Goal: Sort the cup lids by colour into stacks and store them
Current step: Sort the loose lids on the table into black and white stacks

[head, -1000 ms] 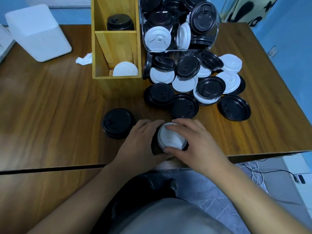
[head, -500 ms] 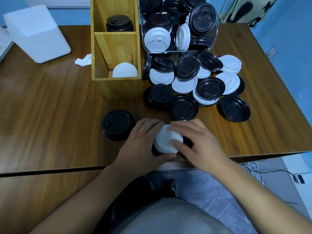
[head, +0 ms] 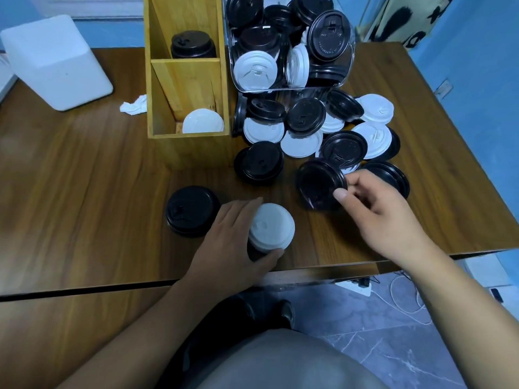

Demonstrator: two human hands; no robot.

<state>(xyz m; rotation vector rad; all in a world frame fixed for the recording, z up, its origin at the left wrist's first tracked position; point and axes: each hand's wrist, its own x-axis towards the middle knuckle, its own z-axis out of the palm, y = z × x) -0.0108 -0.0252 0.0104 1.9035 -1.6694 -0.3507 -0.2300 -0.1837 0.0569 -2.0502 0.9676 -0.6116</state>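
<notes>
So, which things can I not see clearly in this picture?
1. White lid stack: left hand covers its base in the head view; something dark beneath, unclear.
2. Clear container: top cut off by the upper edge.
3. Black lid in the right hand: blurred, its markings unreadable.
4. Wooden organizer: its walls hide the height of the stored stacks.

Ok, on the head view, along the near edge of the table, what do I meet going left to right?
black lid stack → left hand, gripping the white-topped stack → single black lid, tilted, pinched at its rim by the right hand.
</notes>
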